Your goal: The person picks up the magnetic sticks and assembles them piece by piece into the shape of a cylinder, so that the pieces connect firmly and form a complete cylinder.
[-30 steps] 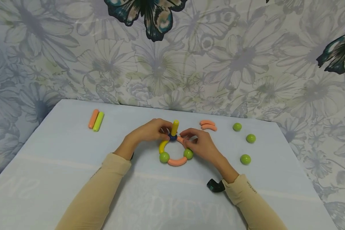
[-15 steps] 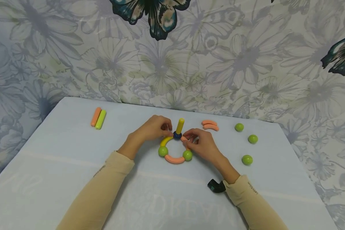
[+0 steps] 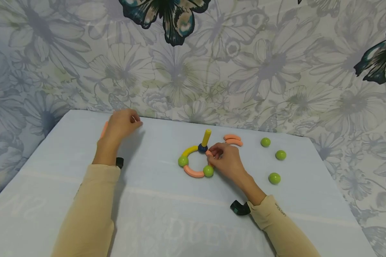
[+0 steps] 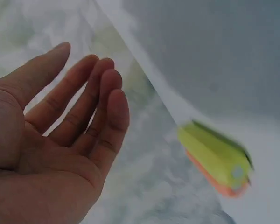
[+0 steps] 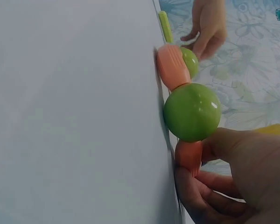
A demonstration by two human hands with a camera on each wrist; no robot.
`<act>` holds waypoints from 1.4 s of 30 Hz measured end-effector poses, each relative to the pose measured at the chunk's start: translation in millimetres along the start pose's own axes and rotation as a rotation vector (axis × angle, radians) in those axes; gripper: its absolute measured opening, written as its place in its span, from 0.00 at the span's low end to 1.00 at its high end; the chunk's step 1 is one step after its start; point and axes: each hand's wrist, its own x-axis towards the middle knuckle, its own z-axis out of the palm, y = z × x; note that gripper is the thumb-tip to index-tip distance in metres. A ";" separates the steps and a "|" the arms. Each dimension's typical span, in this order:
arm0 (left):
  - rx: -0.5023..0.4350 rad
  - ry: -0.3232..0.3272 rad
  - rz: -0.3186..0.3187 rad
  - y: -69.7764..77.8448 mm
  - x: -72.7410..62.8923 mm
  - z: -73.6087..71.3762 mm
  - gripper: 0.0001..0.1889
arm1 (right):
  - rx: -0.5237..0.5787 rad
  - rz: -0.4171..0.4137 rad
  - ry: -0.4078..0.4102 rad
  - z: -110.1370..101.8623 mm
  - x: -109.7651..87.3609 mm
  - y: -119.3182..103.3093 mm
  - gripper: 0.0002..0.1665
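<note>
A ring of toy pieces lies on the white table, made of a yellow curved stick (image 3: pixel 189 150), green balls (image 3: pixel 208 171), an orange curved stick (image 3: pixel 194 172) in front and a navy ball (image 3: pixel 202 148). From the navy ball rises a straight yellow stick (image 3: pixel 206 137), slightly tilted. My right hand (image 3: pixel 226 162) pinches the ring's right orange curved stick (image 5: pixel 189 156) between thumb and fingers. Away at the back left, my left hand (image 3: pixel 120 125) holds nothing, its fingers loosely bent. Near it lie a lime stick (image 4: pixel 214 151) and an orange stick (image 3: pixel 104 129), partly hidden in the head view.
Two loose orange curved sticks (image 3: pixel 233 139) lie behind my right hand. Several green balls (image 3: pixel 275 178) are spread over the right side of the table (image 3: pixel 167 221). A flower-patterned wall covering (image 3: pixel 180 78) stands right behind the table's back edge.
My left hand has let go of the ring and moved left to the two straight sticks. The ring has turned slightly, its navy ball shifting right. My right hand keeps its grip.
</note>
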 end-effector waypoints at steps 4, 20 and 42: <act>-0.027 0.106 -0.120 -32.0 -7.0 -17.3 0.12 | -0.004 0.014 0.021 -0.7 0.3 -1.2 0.08; -0.017 -0.009 -0.500 -78.6 -15.6 -32.3 0.21 | -0.005 0.028 0.022 0.7 0.2 2.8 0.08; -0.453 -0.199 0.129 43.7 -3.5 -1.2 0.10 | -0.016 0.029 0.027 -2.7 0.1 3.0 0.08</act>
